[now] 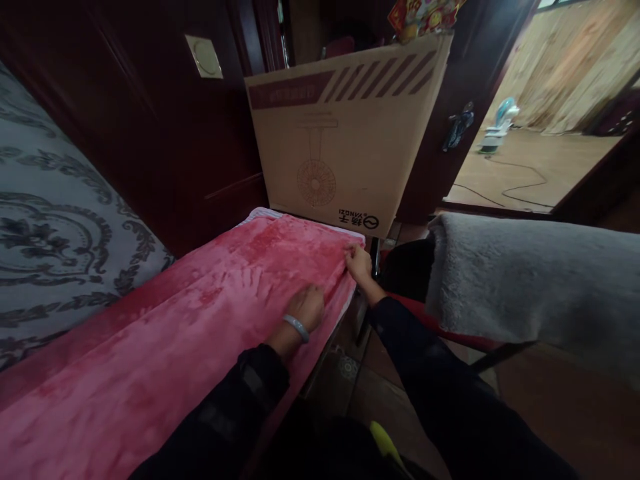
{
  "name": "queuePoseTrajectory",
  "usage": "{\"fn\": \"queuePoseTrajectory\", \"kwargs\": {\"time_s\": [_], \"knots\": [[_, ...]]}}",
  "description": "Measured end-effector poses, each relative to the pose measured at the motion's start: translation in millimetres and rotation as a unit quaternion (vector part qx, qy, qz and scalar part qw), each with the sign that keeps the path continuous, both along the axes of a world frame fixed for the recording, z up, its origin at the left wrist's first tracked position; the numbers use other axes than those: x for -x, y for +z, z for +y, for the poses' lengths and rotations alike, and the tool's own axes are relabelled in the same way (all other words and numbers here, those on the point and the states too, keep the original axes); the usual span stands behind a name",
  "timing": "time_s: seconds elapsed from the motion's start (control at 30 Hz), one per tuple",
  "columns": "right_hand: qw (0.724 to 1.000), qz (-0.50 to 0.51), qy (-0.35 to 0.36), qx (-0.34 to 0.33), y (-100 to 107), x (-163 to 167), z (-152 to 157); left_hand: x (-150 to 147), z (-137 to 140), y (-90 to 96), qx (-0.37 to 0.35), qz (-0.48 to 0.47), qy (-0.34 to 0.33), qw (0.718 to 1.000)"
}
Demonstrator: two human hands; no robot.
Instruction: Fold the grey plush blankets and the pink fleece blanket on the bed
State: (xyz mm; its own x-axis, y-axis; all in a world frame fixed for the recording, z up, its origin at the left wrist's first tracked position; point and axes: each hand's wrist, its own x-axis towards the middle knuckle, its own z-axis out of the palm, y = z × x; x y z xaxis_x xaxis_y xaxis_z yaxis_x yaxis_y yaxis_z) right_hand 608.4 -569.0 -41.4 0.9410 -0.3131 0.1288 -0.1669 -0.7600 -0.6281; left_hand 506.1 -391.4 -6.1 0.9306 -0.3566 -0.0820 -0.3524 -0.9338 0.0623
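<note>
Pink plush blanket [190,320] lay folded along the bed beside a cardboard fan box [345,133]. Left hand [307,308] pressed flat, fingers spread; right hand [357,261] pinched its far corner. Smoothing outward evenly would probably keep edges aligned.

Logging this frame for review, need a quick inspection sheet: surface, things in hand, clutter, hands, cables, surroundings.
Surface: long ledge or bed edge covered by a pink blanket, smoothed flat, white layer showing at its far end.
Things in hand: the pink blanket only.
Clutter: large cardboard box with a fan drawing stands at the blanket's far end; grey fluffy cloth draped over something on the right.
Hands: left hand pressed flat on the blanket, bracelet on the wrist; right hand pinches the blanket's edge near the far corner.
Cables: one cord trails on the floor of the next room.
Surroundings: dark wood panelling, grey patterned fabric on the left, open doorway, small fan beyond.
</note>
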Motion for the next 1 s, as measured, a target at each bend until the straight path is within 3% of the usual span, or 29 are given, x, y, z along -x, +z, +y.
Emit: {"fn": "queuePoseTrajectory", "kwargs": {"time_s": [0.2, 0.3, 0.37, 0.6, 0.67, 0.77, 0.87, 1.0], "knots": [[0.997, -0.06, 0.005, 0.044, 4, 5, 2, -6, 12, 19.4, 0.023, 0.009, -0.03, 0.999], [0.981, -0.15, 0.057, 0.106, 13, -4, 15, -12, 30, 25.1, 0.035, -0.051, 0.005, 0.998], [0.973, -0.159, 0.088, 0.14, 12, -12, 24, -11, 41, 17.9, 0.02, -0.054, 0.03, 0.998], [0.957, 0.031, 0.131, 0.257, -24, -33, 27, 4, 52, -31.4, 0.02, 0.009, 0.048, 0.999], [0.953, 0.051, 0.133, 0.269, -25, -35, 24, 4, 52, -32.4, 0.033, 0.012, 0.045, 0.998], [0.951, 0.085, 0.139, 0.262, -14, -38, 22, -4, 63, -19.0, 0.06, 0.024, 0.03, 0.997], [0.956, 0.078, 0.145, 0.243, 3, -51, 30, -21, 102, 4.3, 0.056, -0.022, 0.084, 0.995], [0.942, -0.011, 0.268, 0.203, 21, -87, 69, -44, 192, 30.3, 0.004, -0.081, 0.241, 0.967]]}}
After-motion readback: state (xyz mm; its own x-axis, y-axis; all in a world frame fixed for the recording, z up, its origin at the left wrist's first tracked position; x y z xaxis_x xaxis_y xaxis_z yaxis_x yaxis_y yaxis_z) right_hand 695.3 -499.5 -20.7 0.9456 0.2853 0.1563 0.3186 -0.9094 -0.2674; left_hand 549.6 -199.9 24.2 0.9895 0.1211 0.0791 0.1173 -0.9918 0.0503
